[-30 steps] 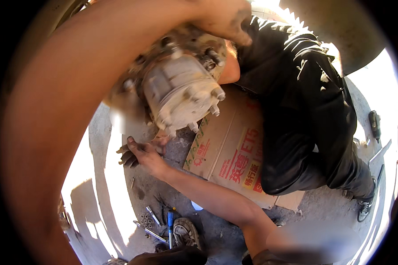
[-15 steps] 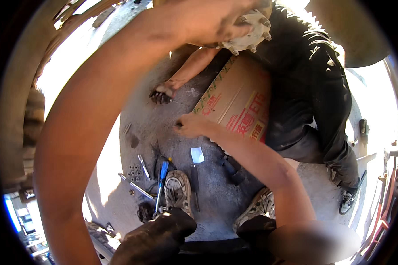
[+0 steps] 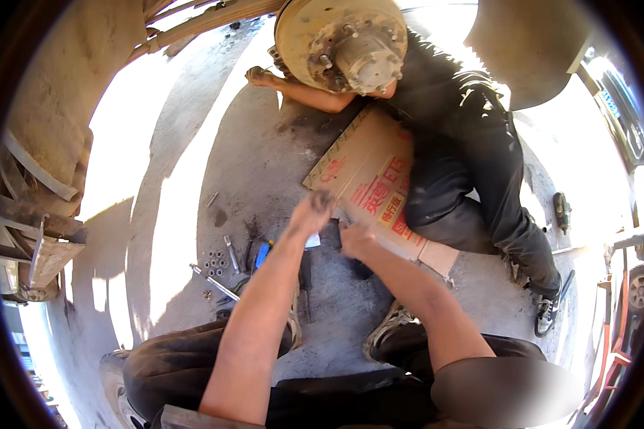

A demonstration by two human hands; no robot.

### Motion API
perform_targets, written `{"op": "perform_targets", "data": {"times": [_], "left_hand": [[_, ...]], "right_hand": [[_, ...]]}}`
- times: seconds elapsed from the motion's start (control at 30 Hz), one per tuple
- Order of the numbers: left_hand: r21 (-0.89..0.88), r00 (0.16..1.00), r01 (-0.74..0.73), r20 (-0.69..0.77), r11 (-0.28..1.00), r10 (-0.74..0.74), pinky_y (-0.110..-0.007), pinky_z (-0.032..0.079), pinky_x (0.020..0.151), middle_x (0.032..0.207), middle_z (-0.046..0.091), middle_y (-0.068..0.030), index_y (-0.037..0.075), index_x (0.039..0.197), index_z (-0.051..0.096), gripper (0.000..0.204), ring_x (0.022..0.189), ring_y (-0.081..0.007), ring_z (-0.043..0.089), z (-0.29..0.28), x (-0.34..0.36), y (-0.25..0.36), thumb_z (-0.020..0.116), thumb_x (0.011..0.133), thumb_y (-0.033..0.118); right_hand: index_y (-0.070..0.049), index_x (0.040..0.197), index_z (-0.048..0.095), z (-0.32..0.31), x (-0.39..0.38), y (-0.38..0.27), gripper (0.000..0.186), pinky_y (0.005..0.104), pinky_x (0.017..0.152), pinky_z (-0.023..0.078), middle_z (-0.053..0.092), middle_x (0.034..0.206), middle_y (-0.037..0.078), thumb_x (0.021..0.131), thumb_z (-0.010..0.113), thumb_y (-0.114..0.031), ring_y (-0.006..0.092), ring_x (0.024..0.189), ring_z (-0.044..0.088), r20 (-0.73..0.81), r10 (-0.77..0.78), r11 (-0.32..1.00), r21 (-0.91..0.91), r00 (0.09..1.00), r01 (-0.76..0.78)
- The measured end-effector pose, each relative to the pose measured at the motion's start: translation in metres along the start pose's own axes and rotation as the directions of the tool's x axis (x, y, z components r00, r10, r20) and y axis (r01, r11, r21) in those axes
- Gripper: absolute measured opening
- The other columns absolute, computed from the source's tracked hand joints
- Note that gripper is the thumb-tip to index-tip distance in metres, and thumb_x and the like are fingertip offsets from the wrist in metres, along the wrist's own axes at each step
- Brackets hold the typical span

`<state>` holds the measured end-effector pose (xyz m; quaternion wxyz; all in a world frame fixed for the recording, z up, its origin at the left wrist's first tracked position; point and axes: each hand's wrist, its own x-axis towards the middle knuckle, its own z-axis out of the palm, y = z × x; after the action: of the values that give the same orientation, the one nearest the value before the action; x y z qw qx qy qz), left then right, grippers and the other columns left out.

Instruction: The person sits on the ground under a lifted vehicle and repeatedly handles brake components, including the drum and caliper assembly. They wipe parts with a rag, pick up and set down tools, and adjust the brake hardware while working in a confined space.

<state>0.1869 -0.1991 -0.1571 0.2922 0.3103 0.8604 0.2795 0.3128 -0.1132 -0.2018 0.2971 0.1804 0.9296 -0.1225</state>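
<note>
My left hand is blurred and hovers at the near edge of a flattened brown cardboard sheet lying on the concrete. My right hand is just beside it, low over the ground at the same cardboard edge, fingers curled; whether it grips anything is unclear. A small white scrap lies between the two hands. On the cardboard lies another person in black clothes, one bare arm stretched out under a large yellow wheel hub.
Loose nuts, a long steel wrench, a bolt and a blue-handled tool lie on the ground left of my hands. My shoes stand below. Metal frame parts are at left, a power tool at right.
My left arm has come down from the hub to the cardboard's edge beside my right hand. The view has shifted, so the hub and the lying person now show in full.
</note>
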Motion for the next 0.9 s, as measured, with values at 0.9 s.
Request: {"op": "perform_targets", "data": {"times": [0.9], "left_hand": [[-0.168,0.924,-0.094,0.351,0.981,0.149,-0.038,0.024,0.116,0.157,0.026,-0.0151,0.009,0.151,0.03,0.086,0.145,-0.0268,0.023,-0.121,-0.035,0.104,0.037,0.092,0.07]], "right_hand": [[-0.006,0.112,0.058,-0.213,-0.087,0.007,0.027,0.0408,0.081,0.053,0.065,0.097,0.008,0.099,0.05,-0.027,0.0242,0.09,0.063,-0.211,0.205,-0.037,0.974,0.956,0.223]]}}
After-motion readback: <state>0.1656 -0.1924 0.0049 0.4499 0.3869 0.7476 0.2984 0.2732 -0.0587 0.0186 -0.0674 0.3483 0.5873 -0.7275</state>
